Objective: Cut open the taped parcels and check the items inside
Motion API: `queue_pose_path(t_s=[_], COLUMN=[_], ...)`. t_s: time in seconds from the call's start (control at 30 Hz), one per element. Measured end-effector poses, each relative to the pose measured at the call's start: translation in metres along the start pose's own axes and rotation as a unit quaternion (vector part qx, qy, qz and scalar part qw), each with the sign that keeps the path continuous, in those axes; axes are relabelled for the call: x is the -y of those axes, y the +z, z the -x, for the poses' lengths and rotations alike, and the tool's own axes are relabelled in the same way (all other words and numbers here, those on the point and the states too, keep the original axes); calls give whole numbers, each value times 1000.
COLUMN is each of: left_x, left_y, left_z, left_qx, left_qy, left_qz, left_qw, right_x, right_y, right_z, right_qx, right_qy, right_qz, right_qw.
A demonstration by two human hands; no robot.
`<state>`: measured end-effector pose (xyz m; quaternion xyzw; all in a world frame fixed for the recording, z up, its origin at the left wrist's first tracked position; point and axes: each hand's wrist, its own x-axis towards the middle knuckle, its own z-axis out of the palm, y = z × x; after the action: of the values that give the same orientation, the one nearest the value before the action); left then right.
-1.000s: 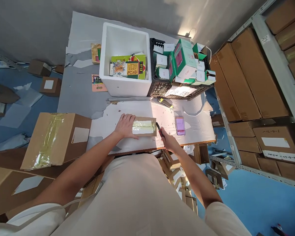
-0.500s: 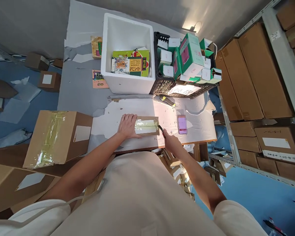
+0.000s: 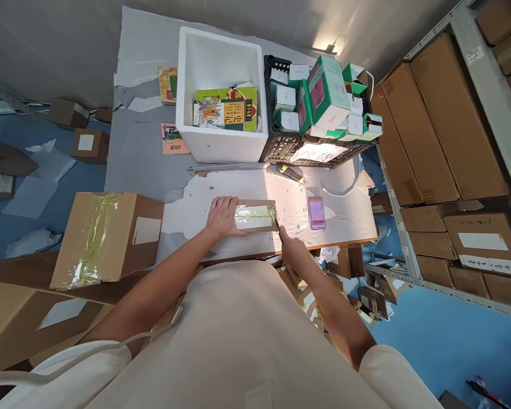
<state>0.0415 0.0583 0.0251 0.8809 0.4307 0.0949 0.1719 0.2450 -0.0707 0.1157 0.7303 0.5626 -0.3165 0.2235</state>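
Observation:
A small flat cardboard parcel (image 3: 259, 224) with a taped white label lies on the white table (image 3: 255, 187) in front of me. My left hand (image 3: 222, 216) rests flat on the parcel's left end, pressing it down. My right hand (image 3: 292, 250) grips a dark, thin cutter-like tool (image 3: 277, 227) whose tip touches the parcel's right edge. A phone (image 3: 316, 212) with a pink screen lies on the table to the right of the parcel.
A white foam box (image 3: 215, 57) holding colourful books stands at the table's back. Next to it is a black crate (image 3: 310, 153) full of green and white cartons. A taped cardboard box (image 3: 111, 236) sits left. Shelving with brown cartons (image 3: 434, 130) runs along the right.
My right hand has brought the tool leftward, from just off the parcel's right end to touching that edge. My left hand stays on the parcel. The view shifted slightly.

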Motion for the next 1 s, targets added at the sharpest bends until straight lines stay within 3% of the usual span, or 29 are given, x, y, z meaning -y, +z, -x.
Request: queue_pose_path(t_s=[0.17, 0.23, 0.3, 0.37, 0.43, 0.5, 0.57, 0.73, 0.83, 0.9, 1.0], left_x=[-1, -5, -10, -16, -18, -17, -14, -12, -14, -9, 10], left_y=[1, 1, 2, 1, -2, -5, -5, 8, 14, 11, -5], left_z=[1, 3, 6, 9, 14, 23, 36, 74, 83, 76, 41], left_qx=[-1, -18, -41, -53, -45, -23, -2, -16, -19, -27, -50], left_qy=[2, -37, -108, -180, -229, -250, -246, -229, -241, -248, -213], left_qz=[-15, -23, -27, -21, -4, 24, 67, 195, 214, 204, 178], left_qw=[1000, 999, 993, 982, 972, 968, 967, 954, 946, 947, 959], right_x=[-18, -26, -28, -20, -4, 15, 29, 37, 34, 29, 17], right_y=[11, 17, 23, 30, 35, 36, 33, 19, 19, 25, 44], right_z=[13, 14, 8, -10, -35, -60, -79, -97, -97, -92, -75], right_qx=[-35, -91, -146, -154, -119, -91, -84, -106, -106, -105, -68], right_qy=[-14, 0, 1, -20, -48, -67, -82, -110, -122, -114, -70], right_qz=[5, -56, -197, -395, -572, -671, -707, -699, -693, -690, -709], right_qw=[999, 994, 969, 905, 810, 733, 697, 698, 703, 707, 698])
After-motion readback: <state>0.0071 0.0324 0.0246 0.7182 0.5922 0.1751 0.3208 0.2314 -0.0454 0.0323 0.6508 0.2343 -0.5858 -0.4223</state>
